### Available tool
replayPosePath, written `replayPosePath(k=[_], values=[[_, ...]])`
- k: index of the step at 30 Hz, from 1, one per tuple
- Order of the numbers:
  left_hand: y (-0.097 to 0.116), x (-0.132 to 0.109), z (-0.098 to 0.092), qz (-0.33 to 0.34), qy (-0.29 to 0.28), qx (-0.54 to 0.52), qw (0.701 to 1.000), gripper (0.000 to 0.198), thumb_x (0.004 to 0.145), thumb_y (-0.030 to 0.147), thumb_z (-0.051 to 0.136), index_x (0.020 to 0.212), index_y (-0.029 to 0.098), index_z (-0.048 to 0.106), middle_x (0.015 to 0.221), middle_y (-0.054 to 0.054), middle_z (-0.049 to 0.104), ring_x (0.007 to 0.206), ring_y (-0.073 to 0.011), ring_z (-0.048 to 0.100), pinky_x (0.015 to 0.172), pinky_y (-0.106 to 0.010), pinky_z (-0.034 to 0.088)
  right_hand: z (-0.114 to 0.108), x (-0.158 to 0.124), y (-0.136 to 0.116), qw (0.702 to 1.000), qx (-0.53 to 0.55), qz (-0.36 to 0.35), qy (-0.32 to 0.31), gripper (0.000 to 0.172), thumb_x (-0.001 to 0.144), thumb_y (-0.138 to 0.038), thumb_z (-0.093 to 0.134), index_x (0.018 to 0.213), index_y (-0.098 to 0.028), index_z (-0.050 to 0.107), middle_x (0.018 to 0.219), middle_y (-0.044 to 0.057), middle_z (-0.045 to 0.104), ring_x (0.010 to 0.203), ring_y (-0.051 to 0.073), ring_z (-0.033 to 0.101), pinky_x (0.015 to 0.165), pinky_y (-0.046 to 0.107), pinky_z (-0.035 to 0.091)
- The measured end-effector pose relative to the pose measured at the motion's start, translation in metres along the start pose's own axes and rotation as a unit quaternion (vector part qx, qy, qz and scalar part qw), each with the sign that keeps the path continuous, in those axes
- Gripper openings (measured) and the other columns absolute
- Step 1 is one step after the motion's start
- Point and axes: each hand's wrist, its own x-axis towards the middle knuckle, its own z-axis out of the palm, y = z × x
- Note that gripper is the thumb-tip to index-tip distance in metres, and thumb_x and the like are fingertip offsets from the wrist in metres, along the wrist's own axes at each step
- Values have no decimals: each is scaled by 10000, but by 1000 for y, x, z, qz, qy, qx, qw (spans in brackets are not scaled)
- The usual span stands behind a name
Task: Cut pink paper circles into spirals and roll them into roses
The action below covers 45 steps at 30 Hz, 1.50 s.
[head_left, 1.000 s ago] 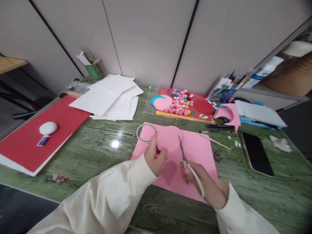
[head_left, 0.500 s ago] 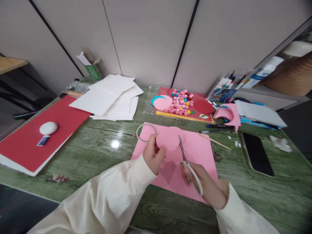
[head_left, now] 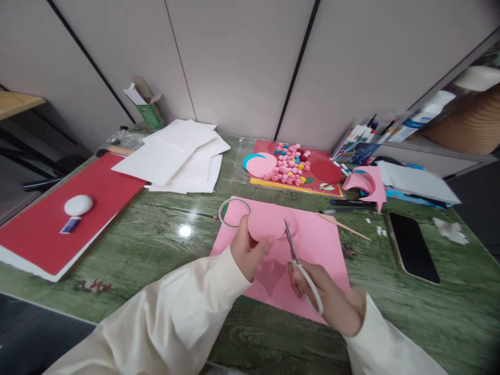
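Note:
My left hand (head_left: 250, 250) is closed on a pink paper piece (head_left: 266, 225) with a rounded edge, pinched between thumb and fingers above the desk. In my right hand (head_left: 318, 286) is a pair of scissors (head_left: 294, 249) with white handles, its blades pointing up and away beside the paper's right edge. Whether the blades touch the paper I cannot tell. Beneath both hands lies a large pink sheet (head_left: 328, 245), with shadows of my hands on it. A roll of tape (head_left: 221, 214) rests at its upper left corner, just beyond my left hand.
Behind the sheet, a red sheet (head_left: 324, 169) carries small pink, blue and yellow pieces. White sheets (head_left: 167, 151) lie at the back left, near a red board (head_left: 42, 234) with a white oval object (head_left: 78, 205). To the right are a wooden stick (head_left: 351, 229) and a phone (head_left: 413, 247).
The pink paper piece has turned and tilted in my left hand, so less of it shows. My left thumb has shifted right across it. The scissors have moved slightly left.

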Motion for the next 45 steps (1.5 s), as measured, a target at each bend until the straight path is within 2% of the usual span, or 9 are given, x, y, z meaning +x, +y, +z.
replayPosePath(k=[4, 10, 19, 33, 40, 45], values=[[-2, 0, 0, -32, -10, 0, 999, 317, 733, 294, 553, 958, 193, 353, 695, 36, 463, 503, -69, 436, 451, -211, 420, 2, 0, 4, 1000, 8, -7, -2, 360, 884, -423, 295, 635, -184, 394, 592, -26, 413, 569, 112, 392, 584, 253, 316], [0, -1, -2, -6, -33, 7, 999, 284, 729, 265, 560, 941, 176, 393, 753, 13, 492, 582, -87, 474, 514, -220, 430, 0, 1, 3, 1000, 7, -17, 12, 375, 867, -461, 312, 633, -182, 399, 590, -27, 410, 567, 112, 377, 572, 260, 306], [1, -2, -2, -9, -37, 4, 999, 273, 722, 234, 560, 934, 170, 400, 786, -12, 526, 689, -125, 527, 557, -230, 437, 0, 0, 1, 1000, -3, -7, 17, 375, 868, -468, 300, 642, -185, 397, 598, -25, 406, 580, 117, 392, 587, 266, 321], [-2, 2, -2, 9, -8, -21, 1000, 225, 728, 224, 540, 909, 178, 414, 729, 29, 475, 557, -64, 432, 489, -185, 392, 0, 1, 0, 1000, 6, 0, 0, 355, 887, -413, 298, 635, -183, 398, 598, -25, 416, 577, 113, 401, 590, 261, 322], [-1, 3, -2, 23, 19, -27, 999, 167, 744, 248, 512, 866, 182, 418, 676, 33, 447, 539, -69, 416, 461, -184, 377, -2, 0, -1, 1000, 6, -6, 3, 357, 885, -410, 309, 634, -181, 418, 593, -18, 430, 571, 114, 406, 582, 258, 335], [-1, 1, -1, 16, 7, -14, 1000, 191, 743, 248, 521, 884, 181, 411, 686, 32, 449, 542, -68, 432, 495, -201, 402, 0, 1, -2, 1000, 5, -6, 4, 378, 875, -438, 312, 621, -180, 420, 574, -15, 436, 568, 117, 414, 570, 256, 341]])
